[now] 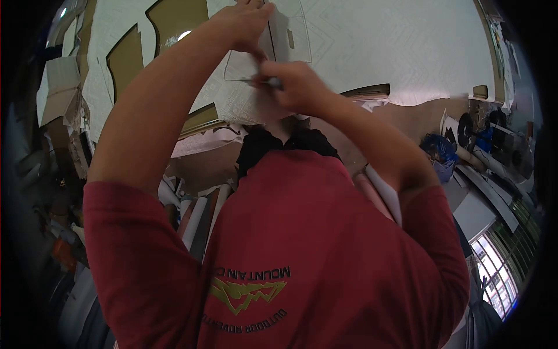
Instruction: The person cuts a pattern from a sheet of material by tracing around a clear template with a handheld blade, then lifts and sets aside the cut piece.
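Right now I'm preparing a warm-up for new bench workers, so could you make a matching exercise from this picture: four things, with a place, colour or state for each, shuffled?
Things:
1. Left hand
2. Right hand
3. T-shirt
4. Plastic bag

Descriptions:
A. Red
B. At the picture's top edge
C. Blue
D. Closed around a slim tool

Pairs: 1-B, 2-D, 3-A, 4-C

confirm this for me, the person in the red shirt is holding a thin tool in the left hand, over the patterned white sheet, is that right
Not quite: the head view shows the thin tool in the right hand, not the left. The rest is right: the red shirt, and the tool over the patterned white sheet.
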